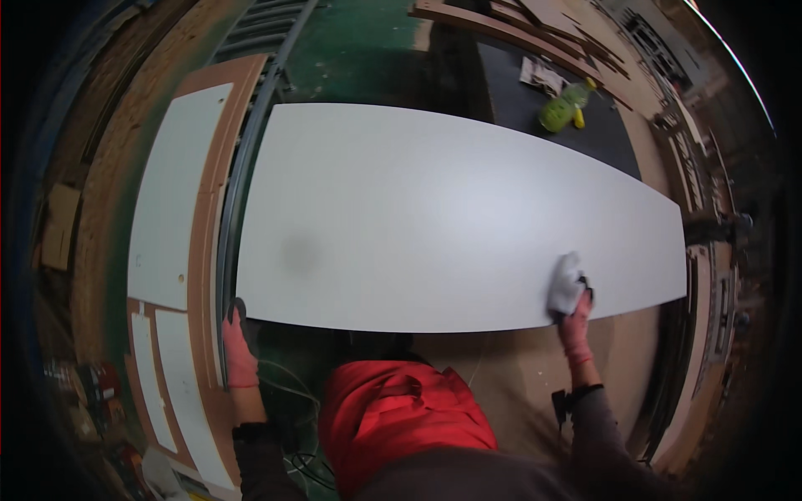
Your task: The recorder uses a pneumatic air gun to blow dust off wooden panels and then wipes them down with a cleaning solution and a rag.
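Observation:
A large white panel [401, 209] lies flat in front of me, its surface glossy under the light. My right hand [575, 326], in a pink glove with dark fingers, is closed on a crumpled white cloth [567, 282] and presses it against the panel's near right part. The cloth looks slightly blurred. At the panel's near left corner is my left hand [241, 349], in a matching glove. Its dark fingertips are bent around the corner edge, partly hidden.
Left of the panel runs a grey metal roller conveyor [267, 33], beside white and brown boards [171, 192]. A spray bottle with yellow-green liquid [561, 110] and a crumpled wrapper [541, 77] rest on a dark surface [601, 138] beyond. Brown boards [501, 33] lie farther back.

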{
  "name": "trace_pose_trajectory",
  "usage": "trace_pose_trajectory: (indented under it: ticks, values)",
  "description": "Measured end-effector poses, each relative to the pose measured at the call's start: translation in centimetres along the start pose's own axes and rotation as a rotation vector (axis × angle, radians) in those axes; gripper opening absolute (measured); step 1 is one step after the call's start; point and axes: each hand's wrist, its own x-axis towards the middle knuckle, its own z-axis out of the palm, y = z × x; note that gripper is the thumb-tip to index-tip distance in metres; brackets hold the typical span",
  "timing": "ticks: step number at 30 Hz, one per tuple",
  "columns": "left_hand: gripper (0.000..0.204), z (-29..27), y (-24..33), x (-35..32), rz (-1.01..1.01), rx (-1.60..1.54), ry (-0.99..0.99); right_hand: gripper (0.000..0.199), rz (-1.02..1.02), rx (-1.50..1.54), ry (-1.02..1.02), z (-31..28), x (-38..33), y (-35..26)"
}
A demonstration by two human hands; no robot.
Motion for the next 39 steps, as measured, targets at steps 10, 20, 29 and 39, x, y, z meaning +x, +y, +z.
trace_pose_trajectory:
  ticks: [10,20,29,39]
  values:
    - [0.047,-3.2,0.8,2.2,-0.336,-1.074,-0.356,0.048,-0.094,0.133,-0.057,8.5,0.5,-18.3]
    - [0.033,-6.0,-10.5,-2.6,-0.02,-0.29,-0.166,0.049,-0.966,0.216,-0.73,25.4,-12.0,-48.8]
    - [0.038,-7.2,-5.8,-1.8,-0.235,-0.858,-0.347,0.031,0.399,1.287,-1.409,13.2,-6.4,-36.9]
    - [0.054,-2.7,1.0,2.4,-0.519,-1.649,-0.628,0.049,-0.941,0.096,-0.776,13.0,-2.4,-37.4]
